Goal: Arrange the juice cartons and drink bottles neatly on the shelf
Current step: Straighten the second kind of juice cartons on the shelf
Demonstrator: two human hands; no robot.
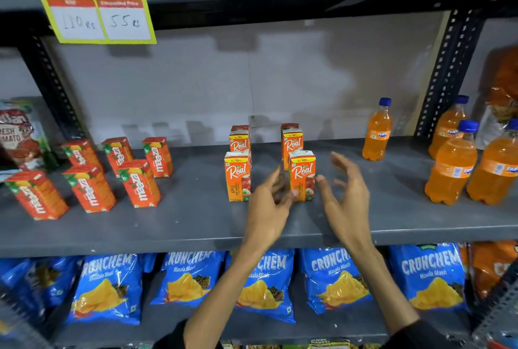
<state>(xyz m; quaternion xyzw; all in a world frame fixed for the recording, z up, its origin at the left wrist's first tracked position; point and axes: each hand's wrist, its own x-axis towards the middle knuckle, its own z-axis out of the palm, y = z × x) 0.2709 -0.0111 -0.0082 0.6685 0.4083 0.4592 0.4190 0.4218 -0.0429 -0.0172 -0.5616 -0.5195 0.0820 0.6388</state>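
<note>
Several orange Real juice cartons stand upright in two short rows mid-shelf; the front right carton (302, 176) sits between my hands. My left hand (269, 208) is open, its fingertips touching that carton's lower left edge. My right hand (346, 197) hovers open just right of it, fingers spread, thumb near the carton's side. The front left carton (236, 177) stands apart. Several red Maaza cartons (89, 188) stand on the shelf's left part. One orange Fanta bottle (377, 132) stands alone at the back right; three more Fanta bottles (451, 166) cluster at the far right.
The grey metal shelf (196, 219) has bare surface between the carton groups and along its front. A price sign (96, 16) hangs from the shelf above. Blue Crunchem chip bags (333, 278) fill the shelf below. A black slotted upright (445, 73) stands at the right.
</note>
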